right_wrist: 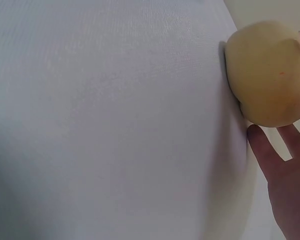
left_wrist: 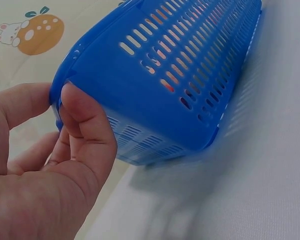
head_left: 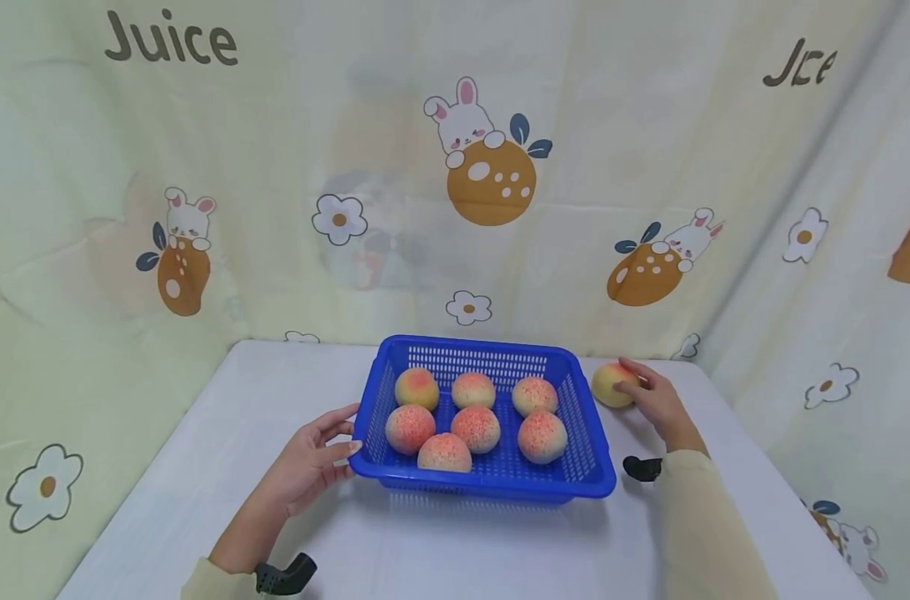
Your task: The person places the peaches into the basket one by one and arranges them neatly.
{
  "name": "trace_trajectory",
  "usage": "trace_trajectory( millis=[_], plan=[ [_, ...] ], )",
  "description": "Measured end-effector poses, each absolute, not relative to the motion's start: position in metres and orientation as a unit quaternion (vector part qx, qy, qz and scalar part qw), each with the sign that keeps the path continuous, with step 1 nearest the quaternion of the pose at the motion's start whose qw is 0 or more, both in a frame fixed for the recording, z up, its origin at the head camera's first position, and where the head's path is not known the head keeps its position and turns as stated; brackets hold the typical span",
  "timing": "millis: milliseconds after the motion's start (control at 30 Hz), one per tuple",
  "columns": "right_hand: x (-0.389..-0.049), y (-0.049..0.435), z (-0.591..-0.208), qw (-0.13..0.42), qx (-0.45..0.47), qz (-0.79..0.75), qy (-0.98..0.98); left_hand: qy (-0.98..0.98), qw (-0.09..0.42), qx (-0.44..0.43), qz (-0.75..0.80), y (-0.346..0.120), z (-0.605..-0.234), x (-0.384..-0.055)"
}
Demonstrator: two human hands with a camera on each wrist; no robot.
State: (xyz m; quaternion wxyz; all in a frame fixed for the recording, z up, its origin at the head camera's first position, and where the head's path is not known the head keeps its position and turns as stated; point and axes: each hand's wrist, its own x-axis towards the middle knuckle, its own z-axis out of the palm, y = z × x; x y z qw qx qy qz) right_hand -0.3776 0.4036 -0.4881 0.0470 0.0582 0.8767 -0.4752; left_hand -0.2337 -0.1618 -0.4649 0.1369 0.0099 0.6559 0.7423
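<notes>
A blue plastic basket (head_left: 492,483) with slotted walls stands on the white tabletop, several peaches (head_left: 476,428) inside it. At the basket's left rim my left hand (head_left: 311,460) pinches the edge, thumb against the near side. The left wrist view shows the thumb and fingers of that hand (left_wrist: 72,150) on the corner of the basket (left_wrist: 125,75). To the right of the basket, my right hand (head_left: 653,407) holds a yellow peach with a red blush (head_left: 611,386). In the right wrist view, fingers curve around this peach (right_wrist: 267,75), which sits at the table surface.
A pale curtain (head_left: 335,125) with rabbit and fruit prints hangs behind the table (head_left: 440,550) and along both sides. Black wrist-worn devices show at the left wrist (head_left: 286,575) and right wrist (head_left: 641,468).
</notes>
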Motion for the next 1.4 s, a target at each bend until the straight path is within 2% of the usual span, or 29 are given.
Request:
trace_trajectory(
  millis=[400,867,1400],
  plan=[
    [-0.377,0.405,-0.487,0.048,0.067,-0.465,0.881,0.655,0.138,0.010,0.743,-0.163,-0.465,-0.233],
    [-0.373,0.409,-0.496,-0.013,0.067,-0.466,0.882,0.658,0.134,0.015,0.741,-0.160,-0.463,-0.235],
    [-0.352,0.395,-0.490,-0.033,0.104,-0.466,0.878,0.656,0.133,0.010,0.743,-0.162,-0.462,-0.234]
  ],
)
